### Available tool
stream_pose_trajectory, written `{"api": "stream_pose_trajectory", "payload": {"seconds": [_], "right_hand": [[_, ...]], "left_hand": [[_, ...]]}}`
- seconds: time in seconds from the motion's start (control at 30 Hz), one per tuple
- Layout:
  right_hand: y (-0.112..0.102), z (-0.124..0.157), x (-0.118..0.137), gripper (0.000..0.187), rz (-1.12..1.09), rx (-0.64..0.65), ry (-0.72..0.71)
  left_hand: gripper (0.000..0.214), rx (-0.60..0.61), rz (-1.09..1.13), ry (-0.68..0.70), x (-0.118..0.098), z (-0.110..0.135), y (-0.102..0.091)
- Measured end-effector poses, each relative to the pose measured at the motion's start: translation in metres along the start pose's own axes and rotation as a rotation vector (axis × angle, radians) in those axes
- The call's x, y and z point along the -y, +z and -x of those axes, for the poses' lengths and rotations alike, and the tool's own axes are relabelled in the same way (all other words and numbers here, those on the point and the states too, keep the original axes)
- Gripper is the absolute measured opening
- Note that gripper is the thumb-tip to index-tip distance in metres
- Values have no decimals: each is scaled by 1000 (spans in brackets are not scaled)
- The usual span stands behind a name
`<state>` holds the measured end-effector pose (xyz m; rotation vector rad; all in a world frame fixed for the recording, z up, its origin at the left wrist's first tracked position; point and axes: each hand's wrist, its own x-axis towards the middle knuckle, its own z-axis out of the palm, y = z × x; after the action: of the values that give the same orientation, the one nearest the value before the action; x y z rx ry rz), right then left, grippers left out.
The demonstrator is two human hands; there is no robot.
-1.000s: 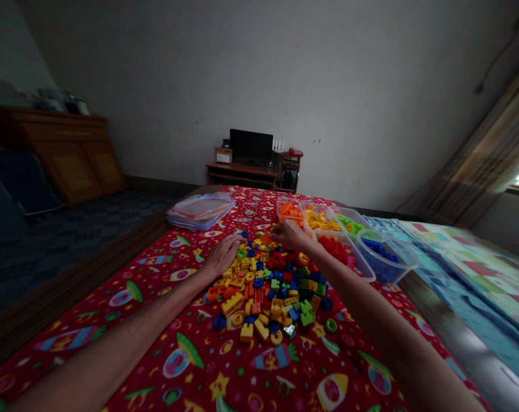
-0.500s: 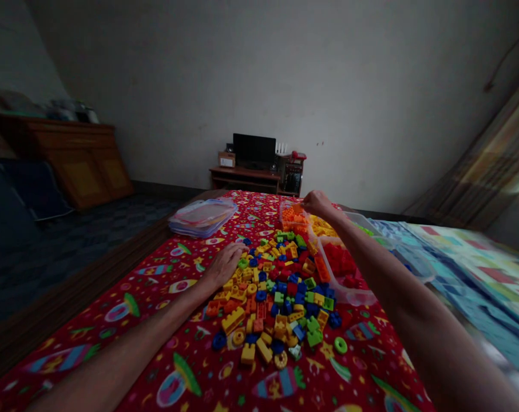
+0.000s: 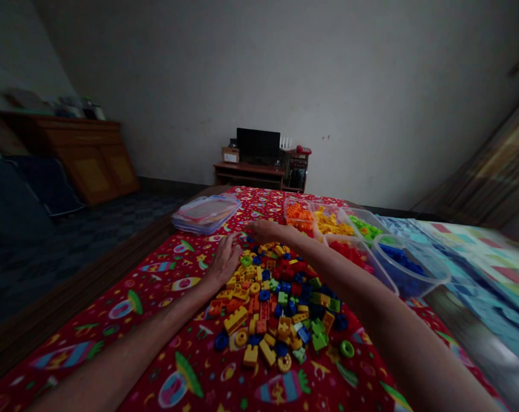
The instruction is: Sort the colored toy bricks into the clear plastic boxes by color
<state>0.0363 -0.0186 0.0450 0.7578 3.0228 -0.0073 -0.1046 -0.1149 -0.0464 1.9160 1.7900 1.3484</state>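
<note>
A heap of mixed toy building blocks (image 3: 264, 312) in yellow, blue, red, orange and green lies on the red patterned cloth (image 3: 156, 343). My left hand (image 3: 225, 260) rests along the heap's left edge, its fingers stretched forward and nothing visible in them. Close to its fingertips, at the far end of the heap, hovers my right hand (image 3: 265, 230), blurred, with its fingertips pointing left. Whether it holds a block is hidden. My right forearm crosses in front of part of the clear container of red blocks (image 3: 349, 252).
Beyond the heap stand clear containers sorted by colour, with orange blocks (image 3: 300, 214), yellow blocks (image 3: 333, 223), green blocks (image 3: 364, 229) and blue blocks (image 3: 399, 260). Stacked lids (image 3: 205, 214) lie at the far left. A monitor (image 3: 258, 146) stands on a desk against the wall.
My right hand has moved left and nearer, from above the orange container to beside my left hand. My left hand has shifted slightly. The view has turned a little.
</note>
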Motion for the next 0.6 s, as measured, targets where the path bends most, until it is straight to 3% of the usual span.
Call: {"api": "stream_pose_trajectory", "payload": {"seconds": [0.1,0.27,0.43,0.6], "right_hand": [[9,-4,8,33,11,93,-25],[-1,18,8,39,-41,123,-59],[-15,44,-2,46,-189,-1,53],[-10,54,-6,48,-49,-85,122]], "left_hand": [[44,-62,-33,-34,2,0,1],[43,-10,-31,-46,1,-2,2],[44,31,-49,-69,-4,-1,0],[41,32,-76,-45,-4,-1,-1]]}}
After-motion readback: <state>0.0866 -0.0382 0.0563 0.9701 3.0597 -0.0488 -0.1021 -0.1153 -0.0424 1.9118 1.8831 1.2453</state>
